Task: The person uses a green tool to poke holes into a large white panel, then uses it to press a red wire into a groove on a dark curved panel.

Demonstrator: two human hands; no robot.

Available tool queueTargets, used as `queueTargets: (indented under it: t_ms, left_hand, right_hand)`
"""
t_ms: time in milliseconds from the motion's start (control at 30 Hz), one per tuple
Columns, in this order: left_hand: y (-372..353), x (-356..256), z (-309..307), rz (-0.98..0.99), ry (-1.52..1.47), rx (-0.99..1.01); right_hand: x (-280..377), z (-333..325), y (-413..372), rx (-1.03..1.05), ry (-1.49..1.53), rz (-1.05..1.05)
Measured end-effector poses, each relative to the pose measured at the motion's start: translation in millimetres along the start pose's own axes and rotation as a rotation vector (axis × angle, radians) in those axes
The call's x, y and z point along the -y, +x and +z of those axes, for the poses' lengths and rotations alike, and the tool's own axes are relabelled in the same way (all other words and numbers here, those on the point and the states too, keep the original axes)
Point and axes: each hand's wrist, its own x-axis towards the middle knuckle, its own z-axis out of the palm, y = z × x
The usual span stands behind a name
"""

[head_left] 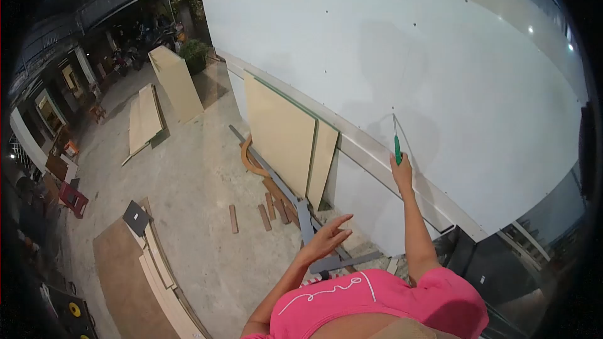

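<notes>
My right hand (pixel 402 172) is closed around the green handle of a screwdriver (pixel 397 144). Its thin metal shaft points up, with the tip at or very near a small dark screw spot (pixel 393 108) on a large white panel (pixel 358 44). Similar dark spots are scattered over the panel. My left hand (pixel 328 238) hangs in the air in front of my body, fingers apart and holding nothing. Below it are grey metal strips (pixel 305 221) on the floor.
Cream boards (pixel 279 132) lean against the panel's lower rail (pixel 370 144). Wood offcuts (pixel 264 216) lie on the concrete floor (pixel 207 176). Long planks and a brown sheet (pixel 116 263) lie at left. A red stool (pixel 73 199) and more boards (pixel 176 85) stand farther off.
</notes>
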Motion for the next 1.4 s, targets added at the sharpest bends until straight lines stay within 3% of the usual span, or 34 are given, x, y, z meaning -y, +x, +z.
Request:
queueTargets:
  t_ms: [267, 467, 633, 733, 800, 833, 900, 1000, 1400]
  left_hand:
    - [13.6, -1.3, -10.2, 0.088, -0.006, 0.080]
    - [14.9, 7.6, -9.4, 0.118, -0.054, 0.035]
    - [24.2, -8.2, -5.4, 0.143, -0.071, 0.011]
    - [39.8, -35.2, -2.1, 0.141, 0.014, 0.096]
    - [49.8, -62.0, 4.2, 0.316, -0.020, 0.102]
    - [56.0, -75.6, 6.8, 0.313, -0.014, 0.093]
    - [69.3, -103.6, 14.2, 0.529, 0.019, 0.108]
    - [74.1, -148.4, 33.2, 0.584, 0.086, 0.120]
    - [92.8, -163.1, 76.7, 0.637, 0.110, 0.217]
  right_hand:
    - [-0.4, -0.6, 2.8, 0.045, -0.133, 0.048]
    - [52.7, -19.7, 14.6, 0.022, -0.007, 0.040]
    - [145.5, -56.5, 62.8, -0.075, 0.161, -0.248]
    - [195.3, -74.0, 105.2, -0.159, 0.206, -0.432]
    - [235.3, -91.5, 122.8, -0.152, 0.242, -0.395]
    - [248.3, -95.9, 132.5, -0.147, 0.252, -0.396]
    - [267.9, -101.9, 150.8, -0.137, 0.273, -0.382]
    - [277.0, -92.5, 179.5, -0.146, 0.235, -0.417]
    - [272.0, -79.4, 209.3, -0.169, 0.235, -0.310]
